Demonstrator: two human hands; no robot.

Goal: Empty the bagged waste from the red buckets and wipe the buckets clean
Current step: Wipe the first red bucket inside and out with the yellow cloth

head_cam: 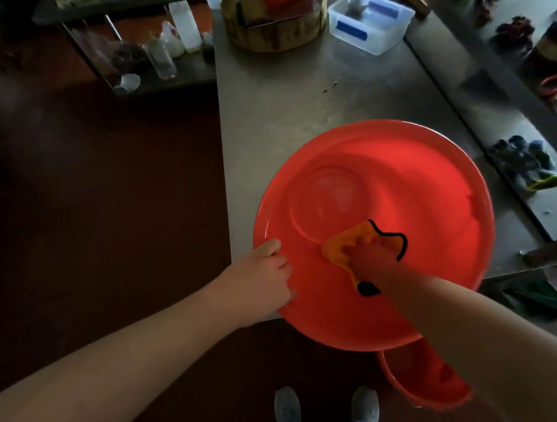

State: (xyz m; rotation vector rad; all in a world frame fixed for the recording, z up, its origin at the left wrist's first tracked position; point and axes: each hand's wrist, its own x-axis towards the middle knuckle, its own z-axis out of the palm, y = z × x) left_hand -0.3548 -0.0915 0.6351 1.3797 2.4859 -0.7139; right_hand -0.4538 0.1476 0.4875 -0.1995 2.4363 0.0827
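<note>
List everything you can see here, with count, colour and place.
Table: one, grey steel.
Table bucket: one, red, table's near edge.
Floor bucket: one, red, below that edge.
Cloth: one, orange, black-edged, inside table bucket.
Chopping block: one, wooden, table's far end.
Tub: one, clear with blue, beside the block.
Gloves: count unclear, dark blue, right surface.
Bottles: several, clear, left lower shelf.
Shoes: two, grey, floor.
Left hand: one, grips table bucket's rim.
Right hand: one, holds cloth inside it.
</note>
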